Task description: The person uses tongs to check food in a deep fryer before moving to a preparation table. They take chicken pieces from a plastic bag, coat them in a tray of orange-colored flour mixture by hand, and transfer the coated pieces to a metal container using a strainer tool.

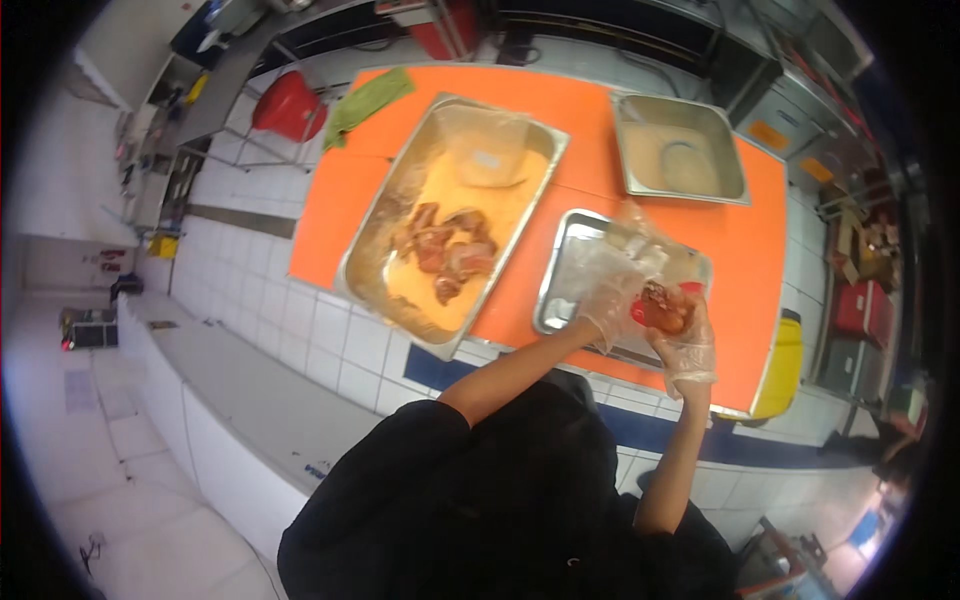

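My right hand (688,349), in a clear plastic glove, holds a piece of reddish-brown meat (666,311) over the right part of a shallow metal tray (551,289). Bright red spots show at the meat's two sides; what they are is unclear. Close on the left is my left hand (611,300), gloved too, its fingers blurred against the tray and a clear plastic bag (636,240) with whitish contents. Whether it grips anything cannot be made out. Left of the tray, a long deep metal pan (491,289) holds orange-yellow powder (409,281) and several meat pieces (450,251).
Inside the long pan's far end sits a translucent plastic container (484,150). A second deep metal pan (686,191), with cloudy liquid and a round wire-like item, stands at the back right. A green cloth (371,105) lies at the far left of the orange tabletop (330,217).
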`<state>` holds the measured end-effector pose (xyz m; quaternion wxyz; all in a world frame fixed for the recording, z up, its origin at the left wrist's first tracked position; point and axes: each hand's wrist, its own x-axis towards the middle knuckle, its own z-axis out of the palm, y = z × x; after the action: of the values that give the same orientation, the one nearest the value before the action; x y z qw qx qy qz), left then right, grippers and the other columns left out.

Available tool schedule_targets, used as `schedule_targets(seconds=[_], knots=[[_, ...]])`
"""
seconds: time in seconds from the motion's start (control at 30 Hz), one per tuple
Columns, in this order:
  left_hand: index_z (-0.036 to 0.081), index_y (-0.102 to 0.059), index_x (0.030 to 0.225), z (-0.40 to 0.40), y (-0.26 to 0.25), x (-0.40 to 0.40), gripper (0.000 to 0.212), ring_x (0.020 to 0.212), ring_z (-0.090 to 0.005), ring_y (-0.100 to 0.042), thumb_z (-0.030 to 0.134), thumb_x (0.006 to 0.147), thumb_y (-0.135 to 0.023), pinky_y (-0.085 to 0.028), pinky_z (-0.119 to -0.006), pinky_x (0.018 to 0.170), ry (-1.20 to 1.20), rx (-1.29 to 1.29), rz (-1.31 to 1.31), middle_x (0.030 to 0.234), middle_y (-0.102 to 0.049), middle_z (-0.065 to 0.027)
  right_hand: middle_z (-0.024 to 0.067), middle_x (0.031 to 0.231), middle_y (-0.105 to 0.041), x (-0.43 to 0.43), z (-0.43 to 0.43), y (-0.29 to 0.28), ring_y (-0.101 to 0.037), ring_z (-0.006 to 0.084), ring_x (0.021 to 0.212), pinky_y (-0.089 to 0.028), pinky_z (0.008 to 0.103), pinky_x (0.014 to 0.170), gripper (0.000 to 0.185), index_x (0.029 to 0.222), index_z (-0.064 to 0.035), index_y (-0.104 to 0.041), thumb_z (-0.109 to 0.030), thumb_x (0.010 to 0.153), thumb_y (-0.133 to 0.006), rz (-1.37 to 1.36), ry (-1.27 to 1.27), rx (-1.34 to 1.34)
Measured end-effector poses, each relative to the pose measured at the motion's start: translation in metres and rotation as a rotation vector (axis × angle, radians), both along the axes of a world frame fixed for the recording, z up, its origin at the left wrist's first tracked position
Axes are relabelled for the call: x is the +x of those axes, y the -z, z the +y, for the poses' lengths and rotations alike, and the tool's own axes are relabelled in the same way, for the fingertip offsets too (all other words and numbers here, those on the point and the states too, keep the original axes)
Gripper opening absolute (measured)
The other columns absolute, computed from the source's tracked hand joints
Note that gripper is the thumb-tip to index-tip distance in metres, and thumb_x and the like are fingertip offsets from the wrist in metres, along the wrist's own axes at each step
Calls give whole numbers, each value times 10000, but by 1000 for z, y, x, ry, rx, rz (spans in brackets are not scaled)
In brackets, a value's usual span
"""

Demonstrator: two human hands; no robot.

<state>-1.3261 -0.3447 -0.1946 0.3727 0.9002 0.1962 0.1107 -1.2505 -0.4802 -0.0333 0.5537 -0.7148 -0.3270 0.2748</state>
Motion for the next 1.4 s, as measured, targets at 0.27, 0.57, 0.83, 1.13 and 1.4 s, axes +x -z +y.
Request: schedule_targets(seconds=[0.27, 0.57, 0.83, 1.13, 1.4], knots=[[45, -687, 1165, 57, -110, -188, 432, 1071, -324, -681, 313, 837, -771, -537, -404, 921, -17, -146, 91, 1177, -690, -155, 170, 1363, -628, -94, 178, 9, -660, 237, 1181, -534, 338, 978, 467, 1324, 6, -562, -53, 886, -714, 140, -461, 124], [16, -690, 1153, 152, -89, -380, 310, 966, -178, -698, 136, 887, -795, -569, -324, 872, -671, -412, -289, 1084, -722, -94, 260, 1306, -647, -132, 250, 8, -630, 362, 1224, -488, 396, 1026, 737, 1378, 13, -578, -432, 821, -766, -159, -556, -452], [1, -649, 1239, 242, -88, -441, 369, 1039, -178, -676, 89, 903, -774, -560, -320, 918, -669, -523, -380, 1144, -706, -105, 279, 1141, -704, -187, 295, 28, -702, 379, 1061, -553, 423, 895, 690, 1243, 55, -639, -375, 732, -810, -153, -215, -609], [45, -699, 1053, 317, -55, -435, 286, 841, -349, -697, 296, 916, -687, -556, -429, 738, 92, 78, 22, 936, -696, -203, 200, 1177, -727, -317, 288, 178, -701, 276, 1119, -553, 396, 921, 426, 1162, -74, -749, -254, 779, -698, -848, -586, -1215], [34, -656, 864, 304, -40, -431, 309, 762, -409, -686, 309, 964, -555, -541, -525, 710, 20, 184, 153, 797, -681, -241, 160, 1088, -746, -338, 295, 207, -733, 294, 1036, -588, 399, 840, 225, 1090, -61, -731, -178, 916, -649, -790, -54, -1135]])
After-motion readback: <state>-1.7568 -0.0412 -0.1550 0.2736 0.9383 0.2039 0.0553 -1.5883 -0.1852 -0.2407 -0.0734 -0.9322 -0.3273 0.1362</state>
